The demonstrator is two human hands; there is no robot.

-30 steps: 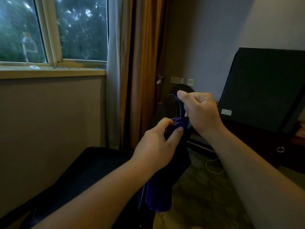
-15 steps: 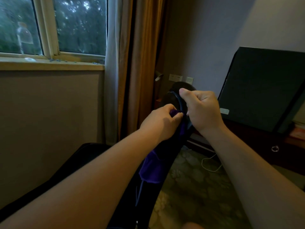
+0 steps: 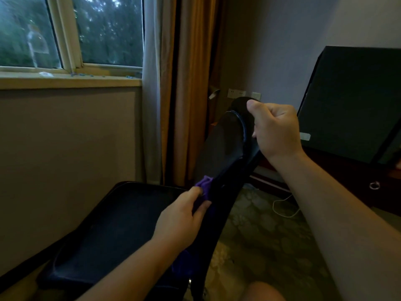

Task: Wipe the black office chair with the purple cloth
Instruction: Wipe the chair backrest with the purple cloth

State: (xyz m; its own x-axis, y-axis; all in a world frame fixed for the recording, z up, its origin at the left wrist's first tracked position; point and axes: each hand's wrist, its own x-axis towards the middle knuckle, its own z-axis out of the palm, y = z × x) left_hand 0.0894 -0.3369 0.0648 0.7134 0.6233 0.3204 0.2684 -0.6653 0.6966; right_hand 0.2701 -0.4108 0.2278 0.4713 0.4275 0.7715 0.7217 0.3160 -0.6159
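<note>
The black office chair [image 3: 112, 231] fills the lower left, its seat dark and flat. One black armrest [image 3: 225, 144] rises slanting up toward the right. My right hand [image 3: 275, 133] is closed around the armrest's upper end. My left hand [image 3: 182, 218] presses the purple cloth [image 3: 205, 184] against the armrest's lower part. More of the cloth hangs below my left wrist, mostly hidden.
A window [image 3: 71, 33] with a sill and curtains [image 3: 180, 83] is at the back left. A dark screen [image 3: 351, 101] leans on a dark wooden desk [image 3: 347, 179] at the right. A white cable [image 3: 284, 207] lies on the patterned carpet.
My left hand has slid the purple cloth down the armrest, away from my right hand. My right hand kept its grip at the upper end.
</note>
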